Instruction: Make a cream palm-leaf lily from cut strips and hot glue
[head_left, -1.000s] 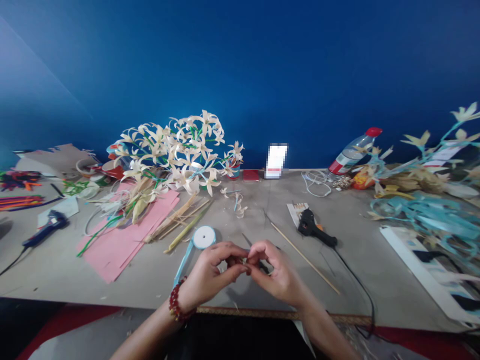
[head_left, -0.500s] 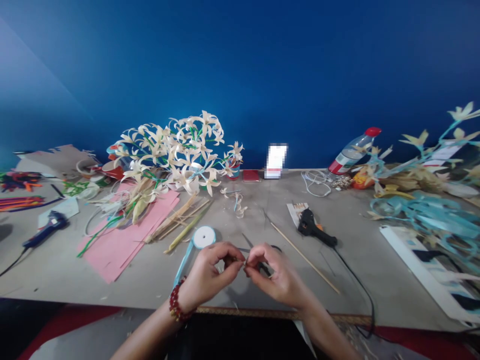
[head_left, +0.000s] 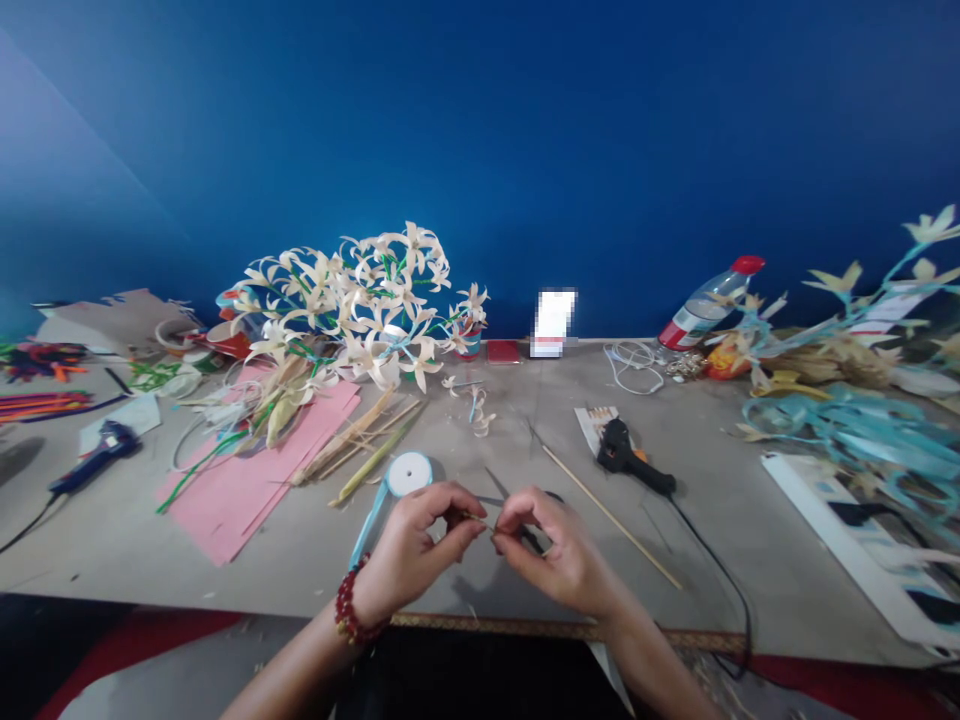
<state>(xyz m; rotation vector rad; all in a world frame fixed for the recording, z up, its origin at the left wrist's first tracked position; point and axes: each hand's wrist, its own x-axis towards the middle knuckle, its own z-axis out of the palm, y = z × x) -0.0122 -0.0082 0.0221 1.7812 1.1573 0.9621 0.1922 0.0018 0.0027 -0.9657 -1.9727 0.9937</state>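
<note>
Thin strip (head_left: 475,517): pale yellowish and narrow, held between the two hands above the grey tabletop (head_left: 285,570) — largely covered by fingertips, its finer detail too small to be told.
Left hand (head_left: 420,545): nearly closed, the strip pinched between thumb and fingers; a red beaded bracelet (head_left: 351,605) is worn at the wrist.
Right hand (head_left: 551,550): fingers curled, the strip's other end pinched at the tips.
Scissors (head_left: 497,484): partly hidden by the right hand.
Ribbon spool (head_left: 409,465): set just beyond the left hand.
</note>
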